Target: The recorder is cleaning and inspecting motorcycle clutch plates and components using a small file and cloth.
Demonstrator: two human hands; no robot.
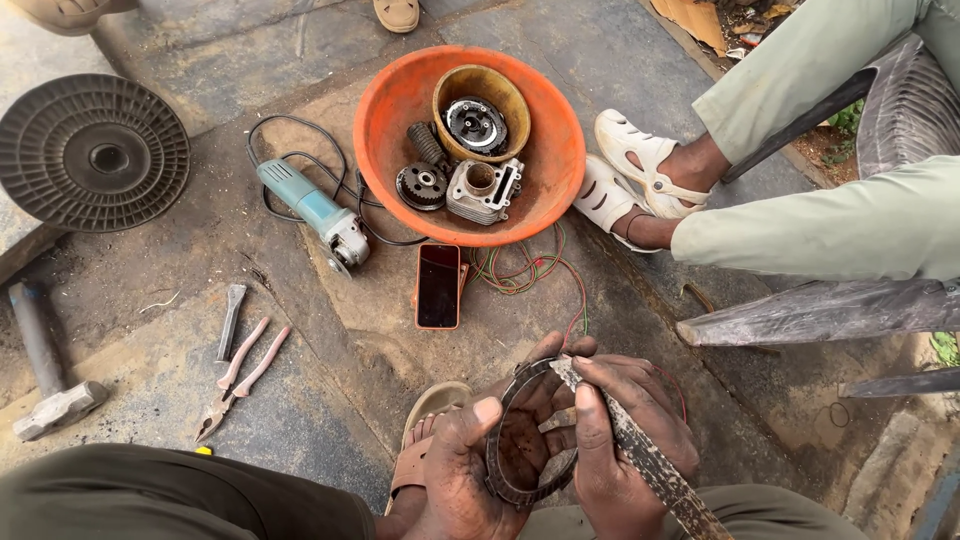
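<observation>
My left hand [462,470] grips a dark, rusty metal ring [505,472] by its near left side, thumb up along the rim. My right hand [625,440] holds a long flat file-like bar [650,465], whose tip rests on the ring's top edge. Both hands are low in the view, above my sandalled foot [425,440].
An orange basin [400,110] holds engine parts and a small yellow bowl. Around it lie a blue angle grinder [315,210], a phone [438,285], coloured wires, pliers [240,380], a chisel, a hammer [45,370] and a black ribbed disc [90,150]. A seated person's legs [800,220] are at right.
</observation>
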